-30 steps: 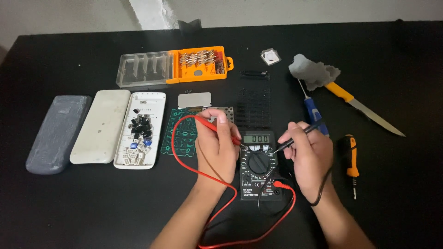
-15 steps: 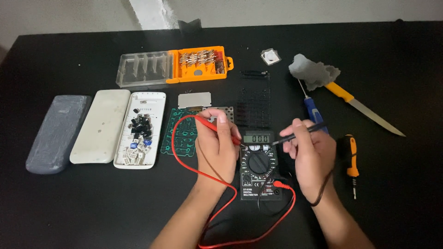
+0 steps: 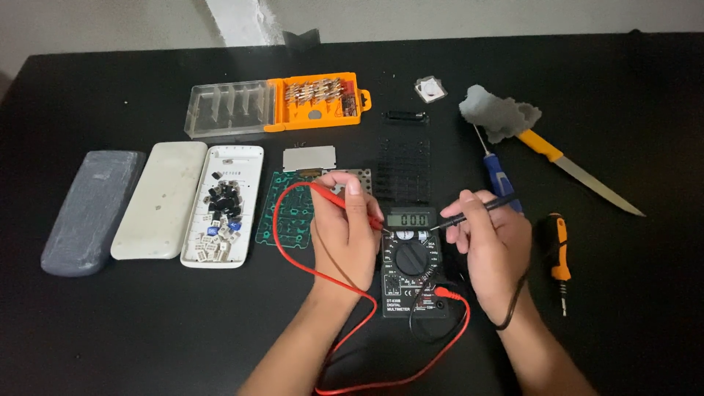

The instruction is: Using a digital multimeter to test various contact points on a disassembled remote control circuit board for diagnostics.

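In the head view, your left hand point(image 3: 345, 235) is closed around the red probe point(image 3: 339, 196), pinched like a pen with its tip angled down towards the top left corner of the black multimeter point(image 3: 413, 265). Your right hand point(image 3: 490, 253) is closed the same way around the black probe point(image 3: 477, 210), its tip pointing at the top right of the meter near the display. The two tips sit close together over the meter's upper edge; whether they touch each other cannot be determined. The meter lies flat on the black table point(image 3: 132, 323), between your hands, with the red lead point(image 3: 308, 271) looping out to the left and back under your left forearm. Risk: the red lead's slack loop lies just beside the green circuit board point(image 3: 282, 213), so a wide sweep of your left hand could drag it across the board; a slipping tip could also skate off its contact point. Count: two probes, one meter, one circuit board, one white tray point(image 3: 222, 205) of loose keys, one white cover point(image 3: 161, 199), one grey case point(image 3: 94, 209), one orange bit box point(image 3: 279, 106), one blue screwdriver point(image 3: 499, 172), one orange screwdriver point(image 3: 559, 253), one yellow-handled knife point(image 3: 579, 174).
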